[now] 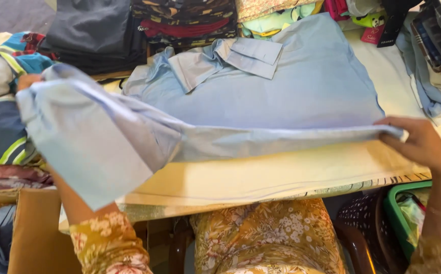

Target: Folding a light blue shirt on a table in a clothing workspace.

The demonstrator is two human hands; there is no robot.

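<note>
A light blue shirt (281, 91) lies back-up on a cream-covered table (281, 175), its collar (251, 56) toward the far side. My left hand (26, 80) is raised at the left and grips the shirt's lower corner and sleeve, lifting a hanging flap of cloth (93, 147). My right hand (421, 144) pinches the shirt's near hem at the right, so the folded edge stretches taut between both hands. Most of my left hand is hidden behind the cloth.
Stacks of folded dark and patterned clothes (180, 23) stand at the table's far side. More folded fabric (433, 45) lies at the right, striped clothing (0, 116) at the left. A green basket (395, 213) and a dark basket (357, 218) sit below the table's edge.
</note>
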